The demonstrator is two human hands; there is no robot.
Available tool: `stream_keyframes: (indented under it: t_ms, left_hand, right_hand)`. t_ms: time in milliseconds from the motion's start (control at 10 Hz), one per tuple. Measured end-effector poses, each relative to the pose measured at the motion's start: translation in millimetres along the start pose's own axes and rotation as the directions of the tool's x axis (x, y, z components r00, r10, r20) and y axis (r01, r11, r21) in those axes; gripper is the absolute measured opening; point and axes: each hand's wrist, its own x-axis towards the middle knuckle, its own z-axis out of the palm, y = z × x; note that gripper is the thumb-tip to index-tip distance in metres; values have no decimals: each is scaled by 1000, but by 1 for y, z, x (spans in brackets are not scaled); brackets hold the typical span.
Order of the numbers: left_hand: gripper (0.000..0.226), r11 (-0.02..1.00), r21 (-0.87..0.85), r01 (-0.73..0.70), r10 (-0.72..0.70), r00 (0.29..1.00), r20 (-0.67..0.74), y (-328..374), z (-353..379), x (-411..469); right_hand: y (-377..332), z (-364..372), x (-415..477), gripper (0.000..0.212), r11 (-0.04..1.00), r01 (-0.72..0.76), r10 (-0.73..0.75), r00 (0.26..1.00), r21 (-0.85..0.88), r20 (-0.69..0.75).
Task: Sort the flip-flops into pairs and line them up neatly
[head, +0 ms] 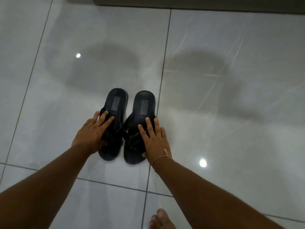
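Two dark flip-flops side by side on the pale tiled floor (231, 113), heels far, toes near, close together but with a thin gap between them. Left flip-flop (115, 103) slightly farther than the right flip-flop (145, 104); a rectangular label on each heel. Left hand (94, 132) laid flat over the left one's strap, fingers (107, 120) spread and resting on top, thumb tucked down at the inner side near the toe end. Right hand (154, 139) laid over the right one's strap and its right edge, fingers spread, thumb curled round the near toe end. No lifting visible: both soles flat on the tile. A thin thread bracelet (160, 157) on the right wrist. Bare toes of a foot (161, 219) at the near edge, well apart from the pair. Two bright light spots (203, 163) mirrored in the glossy tile, and soft shadows far of the pair. A dark strip of furniture or wall base (181, 2) along the far edge.
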Motion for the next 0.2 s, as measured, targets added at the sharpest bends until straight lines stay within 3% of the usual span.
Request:
stream_keyframes:
  t_ms: [200]
  left_hand:
    - [111, 999, 26, 31, -31, 999, -13, 15, -18, -8]
  right_hand:
    - [6, -14, -22, 114, 999, -35, 34, 996, -14, -84]
